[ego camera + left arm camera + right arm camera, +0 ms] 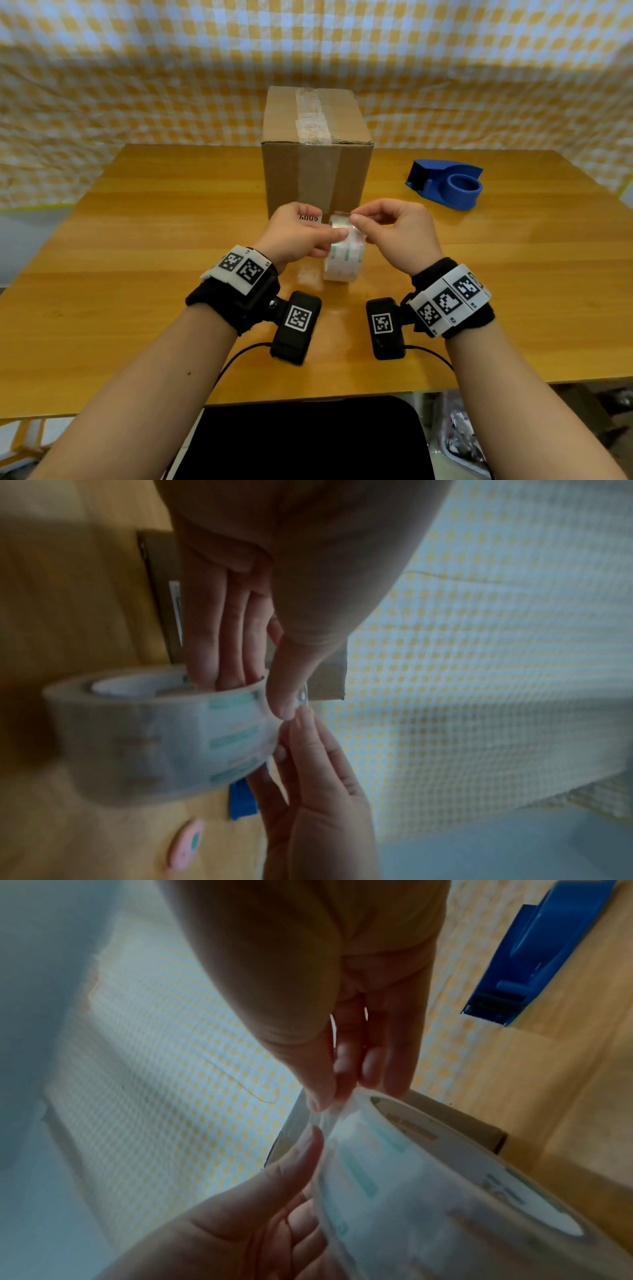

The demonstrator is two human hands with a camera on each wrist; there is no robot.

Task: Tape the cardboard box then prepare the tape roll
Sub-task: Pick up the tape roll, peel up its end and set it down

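Clear tape roll (343, 255), held above table (137, 240) before sealed cardboard box (317, 150).
Left hand (301, 236) grip steadying roll; right hand (394, 229) grip pinching lifted tape end (340, 215), likely for folding a starter tab.

1. The left hand (301, 233) and the right hand (394, 233) are bare, with no gloves or rings, and both forearms are uncovered.
2. A black fabric wristband (226, 301) wraps the left wrist, and a matching black wristband (479, 315) wraps the right.
3. Each band carries a white strip printed with square black-and-white markers (243, 269).
4. A black box-shaped camera unit (296, 325) hangs at the left wrist and another (385, 327) at the right; each bears one square marker.
5. A thin black cable (236, 358) leaves each unit.
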